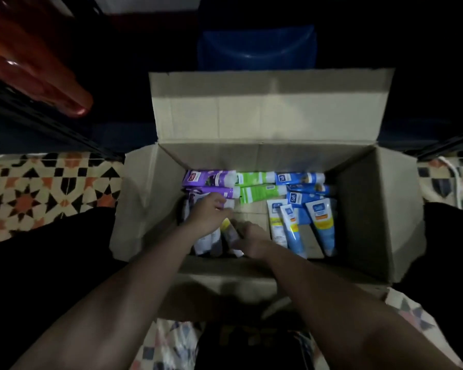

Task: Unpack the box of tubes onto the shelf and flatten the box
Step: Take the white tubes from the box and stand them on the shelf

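An open cardboard box (364, 209) sits on the floor with its flaps folded out. Inside lie several tubes: purple ones (209, 178) at the far left, green ones (254, 186) in the middle, blue ones (300, 180) at the far right, and blue-and-yellow tubes (322, 225) standing along the near right. My left hand (207, 213) is in the box's left part, its fingers curled round the white cap of a purple tube (229, 202). My right hand (253, 237) reaches in beside it and grips a small yellow-topped tube (229, 231) near the front wall.
Patterned floor tiles (38, 188) lie to the left and right of the box. A dark metal shelf rail (38, 116) runs at the left with a red plastic object (38, 65) above it. A blue plastic stool or bin (257, 46) stands behind the box.
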